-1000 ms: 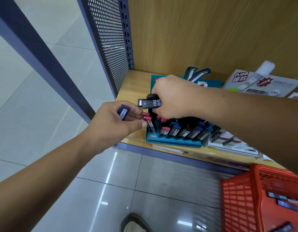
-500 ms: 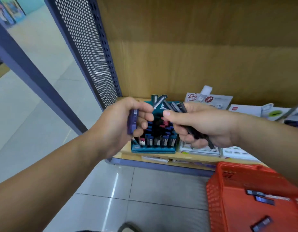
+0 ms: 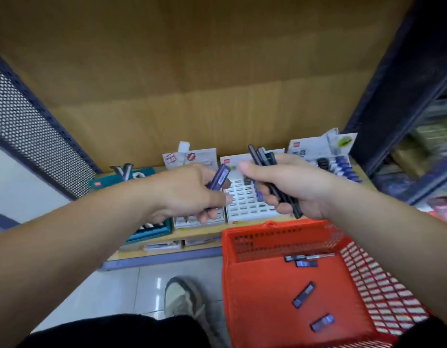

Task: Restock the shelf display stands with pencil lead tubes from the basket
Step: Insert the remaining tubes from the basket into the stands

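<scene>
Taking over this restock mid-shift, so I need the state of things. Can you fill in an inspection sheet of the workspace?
Surface: wooden shelf, display stands lined along its front.
Job's things: white display stand, many slots look empty; teal display stand, partly hidden by the left forearm; red basket below the shelf edge, holding a few loose lead tubes.
Clutter: header cards behind the stands, blurred.
Hands: left hand holds one purple lead tube; right hand grips a bundle of dark tubes.
Cables: nothing seen.
Surroundings: perforated side panel at left, tiled floor, a shoe.
</scene>
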